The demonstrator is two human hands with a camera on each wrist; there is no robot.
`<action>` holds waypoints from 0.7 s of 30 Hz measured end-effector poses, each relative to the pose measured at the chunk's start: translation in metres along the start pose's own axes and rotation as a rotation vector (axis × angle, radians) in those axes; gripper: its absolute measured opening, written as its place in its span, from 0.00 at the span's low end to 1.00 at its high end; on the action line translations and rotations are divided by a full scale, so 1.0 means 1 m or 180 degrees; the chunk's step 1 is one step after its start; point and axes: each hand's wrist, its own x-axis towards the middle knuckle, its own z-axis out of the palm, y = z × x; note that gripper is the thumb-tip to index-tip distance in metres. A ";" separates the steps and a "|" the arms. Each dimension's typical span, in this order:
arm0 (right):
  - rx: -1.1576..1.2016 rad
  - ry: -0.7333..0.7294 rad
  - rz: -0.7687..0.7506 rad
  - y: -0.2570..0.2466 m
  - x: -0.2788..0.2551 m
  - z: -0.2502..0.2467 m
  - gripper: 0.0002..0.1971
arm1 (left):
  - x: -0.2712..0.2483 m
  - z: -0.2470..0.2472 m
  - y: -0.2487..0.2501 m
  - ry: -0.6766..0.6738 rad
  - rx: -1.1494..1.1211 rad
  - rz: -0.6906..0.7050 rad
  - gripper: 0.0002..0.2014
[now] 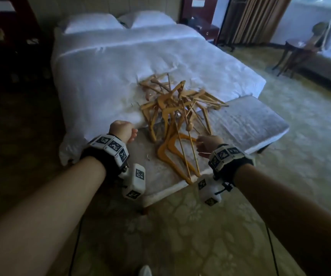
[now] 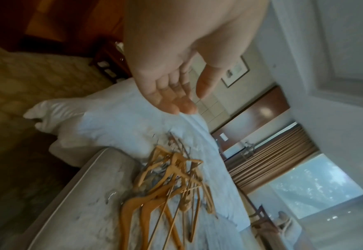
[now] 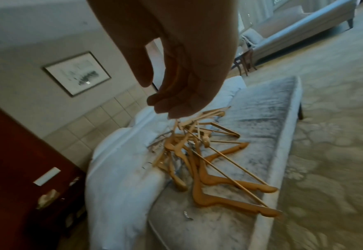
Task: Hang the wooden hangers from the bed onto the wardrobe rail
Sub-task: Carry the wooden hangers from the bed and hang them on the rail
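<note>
Wooden hangers (image 1: 177, 108) lie tangled in a heap, spilling from the foot of the bed (image 1: 121, 62) onto the grey bench (image 1: 246, 120). Your left hand (image 1: 122, 130) hovers left of the heap, fingers loosely curled, holding nothing. Your right hand (image 1: 209, 143) hovers at its near right, relaxed, empty.

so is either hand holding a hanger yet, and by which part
No. The left hand and right hand are both empty, fingers loosely curled, above the pile of hangers.
</note>
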 end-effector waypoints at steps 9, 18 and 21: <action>-0.0436 -0.0284 0.0653 0.098 0.181 0.031 0.06 | 0.094 0.087 -0.122 0.0189 0.0154 -0.0851 0.13; -0.1862 -0.0786 0.0045 0.198 0.318 0.086 0.22 | 0.168 0.142 -0.277 0.0487 -0.0090 -0.1317 0.11; -0.2670 -0.0983 -0.0190 0.225 0.347 0.100 0.26 | 0.183 0.158 -0.309 0.0498 -0.0118 -0.1379 0.10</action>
